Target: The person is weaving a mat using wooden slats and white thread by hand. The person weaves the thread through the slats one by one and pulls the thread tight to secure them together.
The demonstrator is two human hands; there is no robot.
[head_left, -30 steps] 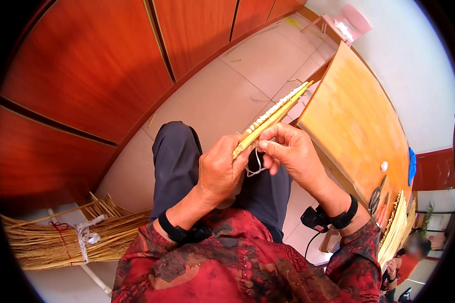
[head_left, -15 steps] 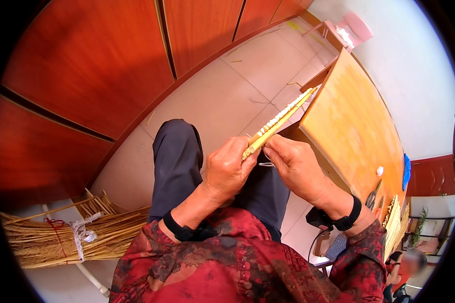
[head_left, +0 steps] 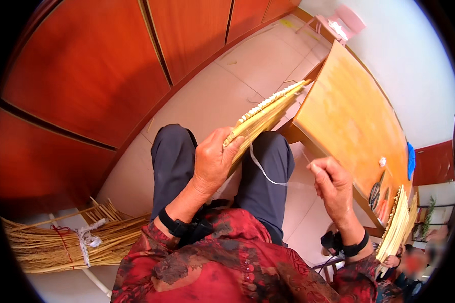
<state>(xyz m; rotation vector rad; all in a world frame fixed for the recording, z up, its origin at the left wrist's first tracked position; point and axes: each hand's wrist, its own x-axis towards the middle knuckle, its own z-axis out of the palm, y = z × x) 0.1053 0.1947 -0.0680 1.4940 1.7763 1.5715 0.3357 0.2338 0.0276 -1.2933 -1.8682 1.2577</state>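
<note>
My left hand (head_left: pixel 211 160) is closed around the near end of a flat panel of yellow plant stalks (head_left: pixel 265 118), held tilted over my knees. White stitching (head_left: pixel 270 102) runs along its upper edge. From beneath the panel a thin white cord (head_left: pixel 262 167) hangs in a loop and stretches toward my right hand (head_left: pixel 332 186). That hand is raised off to the right, apart from the panel, with thumb and forefinger pinched together. The cord blurs near these fingers, and whether a needle is there I cannot make out.
A wooden table (head_left: pixel 346 111) stands at the right, bearing black-handled scissors (head_left: pixel 373 194) and a small white lump (head_left: pixel 382 161). Another stalk panel (head_left: pixel 395 222) is near its corner, by another person's hand (head_left: pixel 391 261). Tied stalks (head_left: pixel 45 242) lie at lower left; red-brown cabinets (head_left: pixel 86 65) line the left.
My right hand has left the panel and moved right, drawing the white cord out. My left hand has shifted slightly left, and the panel has turned to show more of its face.
</note>
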